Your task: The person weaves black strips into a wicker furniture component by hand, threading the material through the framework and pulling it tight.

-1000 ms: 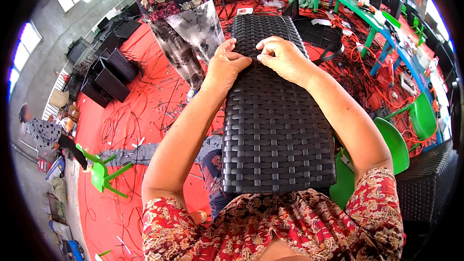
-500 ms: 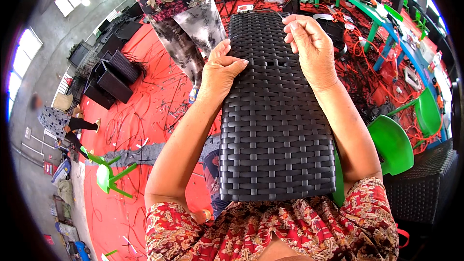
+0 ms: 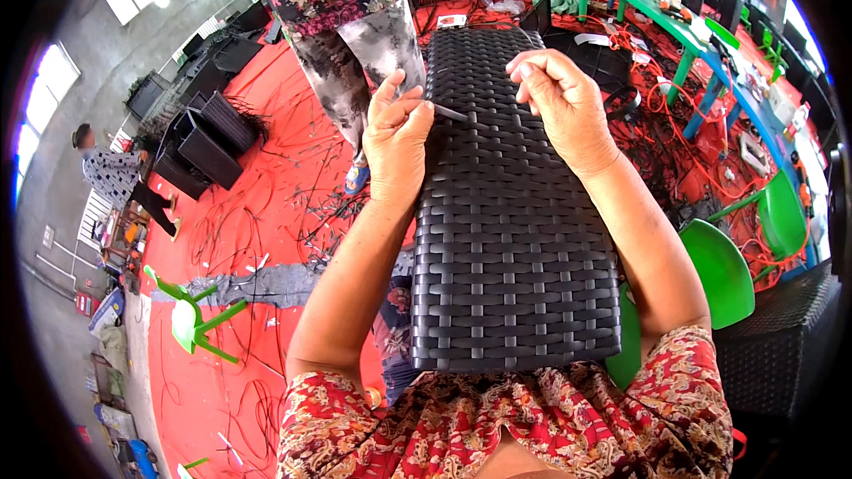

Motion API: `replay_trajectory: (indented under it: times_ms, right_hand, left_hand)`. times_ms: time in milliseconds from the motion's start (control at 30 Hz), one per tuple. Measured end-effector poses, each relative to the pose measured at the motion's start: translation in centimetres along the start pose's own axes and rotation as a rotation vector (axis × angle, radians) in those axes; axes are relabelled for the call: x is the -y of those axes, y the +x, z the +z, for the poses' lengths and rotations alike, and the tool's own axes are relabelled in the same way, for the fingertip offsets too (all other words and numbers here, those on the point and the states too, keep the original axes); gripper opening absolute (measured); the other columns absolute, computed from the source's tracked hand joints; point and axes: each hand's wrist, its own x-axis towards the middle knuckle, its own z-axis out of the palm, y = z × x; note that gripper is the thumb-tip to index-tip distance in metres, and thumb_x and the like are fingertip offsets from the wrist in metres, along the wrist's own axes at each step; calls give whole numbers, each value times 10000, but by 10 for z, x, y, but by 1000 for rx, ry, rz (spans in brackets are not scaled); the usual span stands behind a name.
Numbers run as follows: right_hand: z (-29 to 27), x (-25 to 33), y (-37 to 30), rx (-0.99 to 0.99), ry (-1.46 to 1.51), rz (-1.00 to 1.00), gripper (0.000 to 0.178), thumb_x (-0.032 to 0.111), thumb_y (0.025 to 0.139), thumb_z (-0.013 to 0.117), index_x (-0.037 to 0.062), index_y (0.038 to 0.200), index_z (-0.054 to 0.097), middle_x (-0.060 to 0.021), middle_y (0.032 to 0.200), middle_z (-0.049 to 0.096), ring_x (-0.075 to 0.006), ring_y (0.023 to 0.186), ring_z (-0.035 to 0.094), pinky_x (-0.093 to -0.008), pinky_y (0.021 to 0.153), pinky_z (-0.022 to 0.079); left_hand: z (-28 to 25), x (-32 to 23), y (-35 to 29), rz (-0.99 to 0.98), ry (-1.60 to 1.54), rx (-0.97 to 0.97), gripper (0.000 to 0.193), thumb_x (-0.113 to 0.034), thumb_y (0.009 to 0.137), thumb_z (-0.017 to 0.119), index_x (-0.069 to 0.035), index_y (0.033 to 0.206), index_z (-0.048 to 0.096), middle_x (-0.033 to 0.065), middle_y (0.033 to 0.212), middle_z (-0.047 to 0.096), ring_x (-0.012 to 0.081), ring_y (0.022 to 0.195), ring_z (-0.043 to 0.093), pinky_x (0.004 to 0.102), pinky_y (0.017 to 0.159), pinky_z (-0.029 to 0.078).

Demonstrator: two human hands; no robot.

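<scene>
A long black woven panel (image 3: 515, 239), made of flat plastic strips, lies lengthwise in front of me, its near end against my body. At its left edge my left hand (image 3: 397, 146) pinches a short grey-black strip (image 3: 451, 113), which sticks out from thumb and forefinger over the weave. My right hand (image 3: 568, 111) is held above the right side of the panel, its fingers curled together with the thumb. What those fingers hold, if anything, is too small to make out.
A person in patterned trousers (image 3: 386, 35) stands just beyond the panel's left side. Another person (image 3: 115, 173) is far left near black woven furniture (image 3: 209, 142). Green chairs (image 3: 714, 270) stand right and left. Cut strips litter the red floor covering (image 3: 293, 160). A green table (image 3: 652, 22) is at right.
My left hand has turned and lifted slightly, and the strip now shows from its fingertips. My right hand has come a little lower and nearer. The far-left person has straightened up.
</scene>
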Motion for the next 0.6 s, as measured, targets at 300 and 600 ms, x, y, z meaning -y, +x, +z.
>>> replay_trajectory:
  times_ms: [300,600]
  right_hand:
    - [38,25,47,707,-368,396,213,195,894,567,1,958,628,-15,745,591,-63,603,517,-213,549,422]
    - [41,11,30,424,-4,525,108,160,847,637,63,853,590,15,705,562,-21,534,444,-155,473,343]
  left_hand:
    - [13,24,-6,-210,-539,-166,350,-28,837,586,83,1155,493,110,1206,501,178,950,569,317,889,451]
    - [-5,23,-35,-145,-227,-65,143,-99,870,584,-6,948,658,105,1223,488,174,1140,446,303,956,359]
